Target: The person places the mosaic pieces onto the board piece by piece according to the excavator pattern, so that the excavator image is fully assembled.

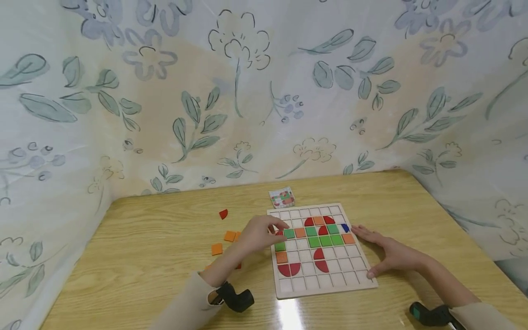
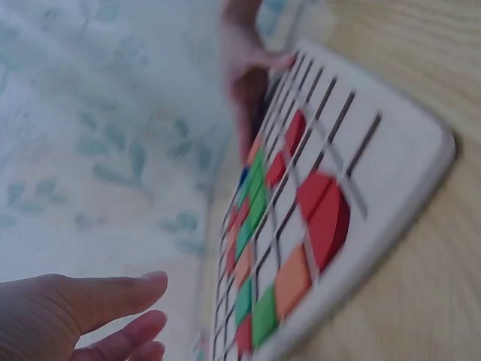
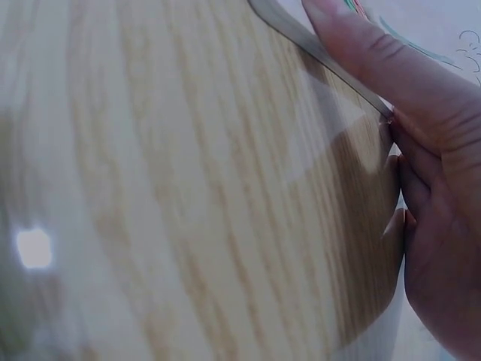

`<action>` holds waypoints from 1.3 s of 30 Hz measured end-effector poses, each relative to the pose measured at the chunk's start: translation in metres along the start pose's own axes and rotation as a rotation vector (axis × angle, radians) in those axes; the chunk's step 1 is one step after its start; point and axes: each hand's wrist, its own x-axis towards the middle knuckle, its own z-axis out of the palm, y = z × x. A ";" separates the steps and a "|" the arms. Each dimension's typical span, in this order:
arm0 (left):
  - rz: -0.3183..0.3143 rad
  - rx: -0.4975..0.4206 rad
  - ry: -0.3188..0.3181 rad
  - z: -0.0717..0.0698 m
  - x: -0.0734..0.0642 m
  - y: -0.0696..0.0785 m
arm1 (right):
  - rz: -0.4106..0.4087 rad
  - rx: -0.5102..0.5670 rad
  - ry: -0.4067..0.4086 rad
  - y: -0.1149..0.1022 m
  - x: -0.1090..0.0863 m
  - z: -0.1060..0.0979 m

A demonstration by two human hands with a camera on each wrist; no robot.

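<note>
A white grid board [image 1: 303, 284] lies on the table, with red quarter-round pieces [image 1: 284, 270] and green [image 1: 325, 240] and orange square tiles [image 1: 282, 257] in some of its cells. Over its left edge is my left hand [image 1: 261, 233], thumb and index finger parted around a red piece near the green tile [image 1: 289, 233]. In the left wrist view that hand's thumb and fingertips [image 2: 154, 286] are spread apart with nothing between them. My right hand [image 1: 392, 254] rests along the board's right edge, thumb near the lower corner and fingers extended beside a dark blue piece [image 1: 345, 228].
Left of the board lie loose orange tiles [image 1: 217, 249] and a red quarter-round piece [image 1: 223, 214]; my left forearm partly covers others. A small pattern card [image 1: 282, 197] is behind the board. Floral cloth [image 1: 247, 91] hangs along the wooden table's [image 1: 156, 256] back and sides.
</note>
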 end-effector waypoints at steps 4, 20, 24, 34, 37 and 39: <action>-0.063 -0.044 0.071 -0.021 -0.017 -0.018 | 0.002 0.000 -0.007 -0.001 -0.001 0.000; -0.223 0.129 0.142 -0.070 -0.059 -0.087 | -0.066 -0.063 0.022 -0.010 -0.004 -0.007; -0.192 0.173 0.063 -0.066 -0.060 -0.094 | -0.052 -0.080 -0.001 -0.012 -0.002 -0.009; -0.217 0.153 0.038 -0.062 -0.059 -0.097 | -0.050 -0.081 -0.018 -0.009 -0.001 -0.008; -0.231 0.137 0.054 -0.062 -0.060 -0.097 | -0.055 -0.090 -0.017 -0.009 0.000 -0.007; -0.240 0.125 0.072 -0.062 -0.061 -0.097 | -0.060 -0.094 -0.019 -0.010 0.000 -0.007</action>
